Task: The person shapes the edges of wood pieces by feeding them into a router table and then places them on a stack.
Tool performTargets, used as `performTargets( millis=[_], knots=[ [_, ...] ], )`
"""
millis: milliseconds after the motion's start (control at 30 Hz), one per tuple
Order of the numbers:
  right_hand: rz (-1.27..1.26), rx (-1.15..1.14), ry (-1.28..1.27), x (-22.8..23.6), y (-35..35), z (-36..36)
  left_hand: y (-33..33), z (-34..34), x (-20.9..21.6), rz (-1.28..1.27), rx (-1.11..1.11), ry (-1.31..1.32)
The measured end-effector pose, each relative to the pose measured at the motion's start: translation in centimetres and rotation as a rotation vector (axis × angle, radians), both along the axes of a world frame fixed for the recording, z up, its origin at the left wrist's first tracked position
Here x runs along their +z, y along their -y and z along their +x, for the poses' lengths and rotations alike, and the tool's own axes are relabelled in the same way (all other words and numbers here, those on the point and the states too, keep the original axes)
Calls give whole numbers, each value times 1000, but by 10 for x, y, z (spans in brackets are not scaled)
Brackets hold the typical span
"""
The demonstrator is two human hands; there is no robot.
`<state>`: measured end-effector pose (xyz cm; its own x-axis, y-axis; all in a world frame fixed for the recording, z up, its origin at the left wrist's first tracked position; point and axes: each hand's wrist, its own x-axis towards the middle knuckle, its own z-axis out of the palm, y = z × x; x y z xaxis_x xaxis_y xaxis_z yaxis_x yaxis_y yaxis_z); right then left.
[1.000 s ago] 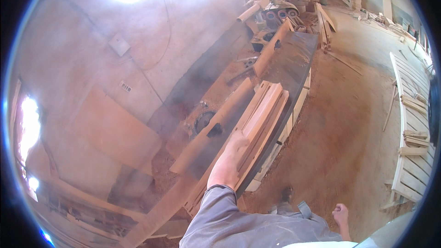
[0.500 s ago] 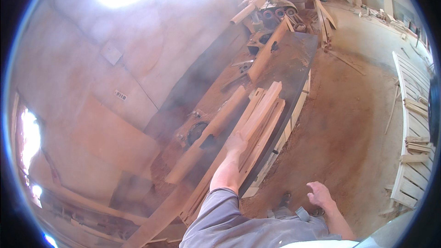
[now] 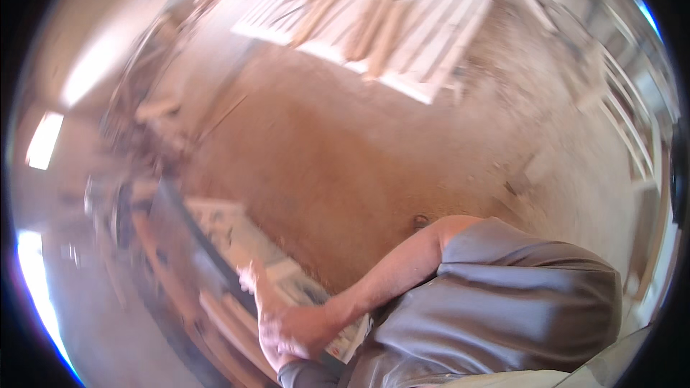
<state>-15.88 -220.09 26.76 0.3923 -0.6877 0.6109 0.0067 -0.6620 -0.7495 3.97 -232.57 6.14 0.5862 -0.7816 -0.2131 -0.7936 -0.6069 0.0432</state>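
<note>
My right arm bends across from the right, and my right hand (image 3: 295, 330) lies closed around my left forearm (image 3: 267, 309). Beyond it, my left hand (image 3: 251, 277) is lifted beside the dark edge of the machine table (image 3: 205, 248), holding nothing I can see. Motion smears its fingers. Long wooden pieces (image 3: 233, 323) lie on the table to the left of my forearms, partly hidden by them.
A white slatted panel (image 3: 460, 36) lies across the far side of the floor, with several wood strips (image 3: 370, 25) on it. Brown sawdust (image 3: 309, 151) covers the floor. Blurred white slatted frames (image 3: 625, 111) stand at the right.
My view has swung right, toward the floor and the white panel. My left hand has come off the wooden pieces, and my right hand has crossed over onto my left forearm.
</note>
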Motion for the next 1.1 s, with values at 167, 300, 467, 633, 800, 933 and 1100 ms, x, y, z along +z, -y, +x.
performTargets(
  millis=[167, 300, 467, 633, 800, 933, 1100],
  knots=[
    [-117, 75, 331, 53, 26, -81, 64, -88, 15, -12, -83, 3],
    [-60, -157, 102, 42, 71, -141, 114, -167, -1, 32, -168, -52],
    [239, -287, -82, 30, 124, -181, 208, -237, -13, 48, -221, -79],
    [410, -277, -56, 35, 208, -263, 318, -355, -38, 90, -329, -139],
    [321, -499, -282, 21, 274, -303, 414, -483, -58, 131, -447, -157],
    [579, -409, -80, 49, 301, -375, 456, -586, -70, 169, -528, -172],
    [479, -542, -68, 33, 368, -451, 512, -670, -82, 146, -566, -156]
  ],
)
